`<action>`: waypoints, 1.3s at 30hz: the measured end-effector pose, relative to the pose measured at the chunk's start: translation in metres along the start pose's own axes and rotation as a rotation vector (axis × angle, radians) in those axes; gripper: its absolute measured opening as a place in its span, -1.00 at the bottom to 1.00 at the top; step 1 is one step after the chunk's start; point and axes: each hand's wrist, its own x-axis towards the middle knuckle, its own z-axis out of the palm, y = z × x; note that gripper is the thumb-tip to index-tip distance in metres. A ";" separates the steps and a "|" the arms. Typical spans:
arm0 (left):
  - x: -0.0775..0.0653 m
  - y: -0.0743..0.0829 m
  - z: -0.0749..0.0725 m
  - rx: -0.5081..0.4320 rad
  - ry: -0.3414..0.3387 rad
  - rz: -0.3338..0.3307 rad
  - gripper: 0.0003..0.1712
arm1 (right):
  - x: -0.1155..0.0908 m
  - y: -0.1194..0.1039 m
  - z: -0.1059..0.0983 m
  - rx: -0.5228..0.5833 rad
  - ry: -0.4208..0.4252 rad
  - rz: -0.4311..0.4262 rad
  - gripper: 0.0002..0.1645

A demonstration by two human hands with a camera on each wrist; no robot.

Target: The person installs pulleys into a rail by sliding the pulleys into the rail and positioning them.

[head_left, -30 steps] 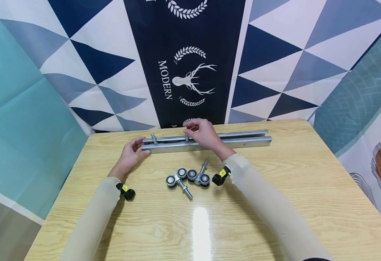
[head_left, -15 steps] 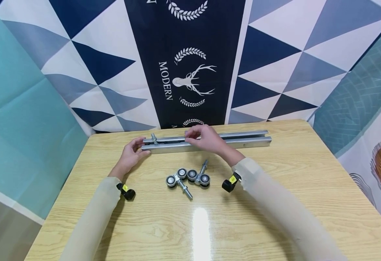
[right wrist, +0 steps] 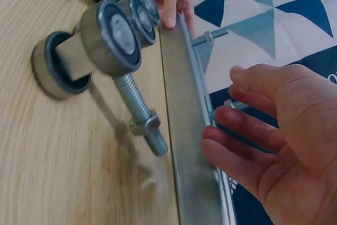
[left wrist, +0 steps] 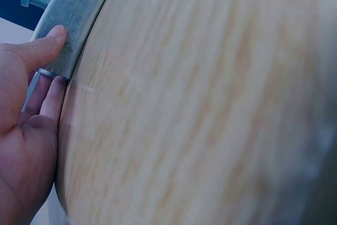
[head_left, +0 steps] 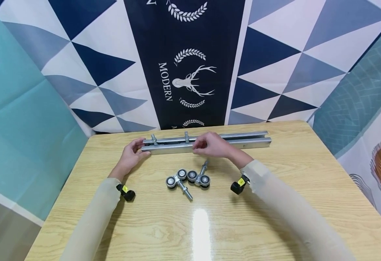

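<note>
A long metal channel rail (head_left: 174, 149) lies along the back of the table, its slot facing up. My left hand (head_left: 129, 158) holds its left end; the thumb (left wrist: 50, 46) presses the side face and the other fingers curl at the end opening. Two threaded bolts with nuts stand up from the slot, one bolt (head_left: 154, 139) near the left hand, another bolt (head_left: 186, 137) farther right. My right hand (head_left: 211, 144) hovers at the rail's front side, right of the second bolt, fingers loosely bent with nothing between them, as the right wrist view shows.
Two loose roller trolleys lie on the wooden table (head_left: 164, 224) in front of the rail: the left trolley (head_left: 177, 179) has its bolt toward me, the right trolley (head_left: 198, 178) has its bolt pointing away. A patterned cloth (head_left: 112, 72) hangs right behind the table.
My right hand has left the second bolt and moved right and toward me, so that bolt now shows. The left hand and the loose trolleys have stayed put.
</note>
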 end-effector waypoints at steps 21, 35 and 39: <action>-0.001 -0.001 -0.002 -0.011 0.004 0.020 -0.22 | -0.018 0.017 0.011 0.121 -0.297 0.080 -0.76; 0.003 0.000 -0.003 -0.026 -0.025 0.000 -0.19 | -0.022 0.017 0.014 0.158 -0.322 0.099 -0.76; 0.002 -0.003 -0.003 -0.028 -0.019 0.008 -0.19 | -0.021 0.019 0.016 0.141 -0.317 0.114 -0.75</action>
